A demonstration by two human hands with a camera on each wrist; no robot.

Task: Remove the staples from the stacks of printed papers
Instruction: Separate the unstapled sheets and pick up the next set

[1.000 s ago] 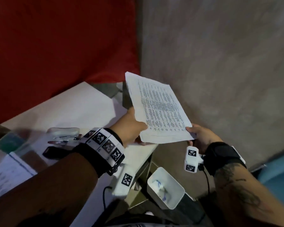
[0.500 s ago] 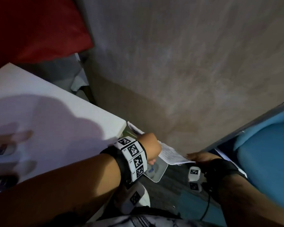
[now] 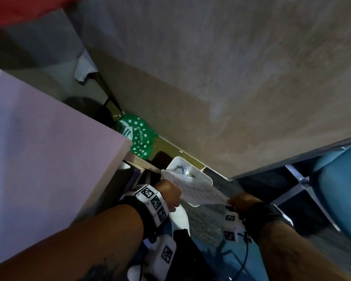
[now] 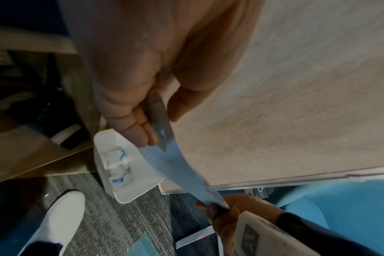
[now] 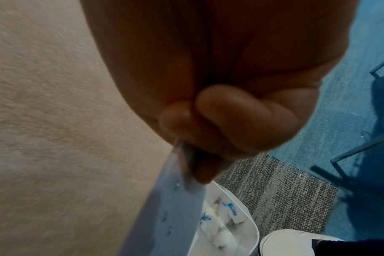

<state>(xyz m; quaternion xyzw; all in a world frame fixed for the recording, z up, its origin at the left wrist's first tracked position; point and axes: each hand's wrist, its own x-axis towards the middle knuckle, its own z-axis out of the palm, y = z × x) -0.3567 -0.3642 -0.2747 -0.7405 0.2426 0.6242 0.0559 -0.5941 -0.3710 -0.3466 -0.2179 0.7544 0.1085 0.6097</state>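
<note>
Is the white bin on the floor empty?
No, the left wrist view shows crumpled white and blue scraps lying inside the bin beneath the held paper.

A dim corner beside a white desk, seen from above.

A broad beige textured wall panel [image 3: 231,78] fills most of the view, with a red fabric surface [image 3: 18,9] at the top left. The flat white tabletop [image 3: 39,159] juts in from the left. Below it lie grey mottled carpet [image 4: 121,216] and plain blue carpet [image 5: 340,129]. A green white-dotted bag [image 3: 139,136] sits on the floor by the panel, and a blue chair seat with a grey metal frame [image 3: 336,179] stands at the right.
</note>
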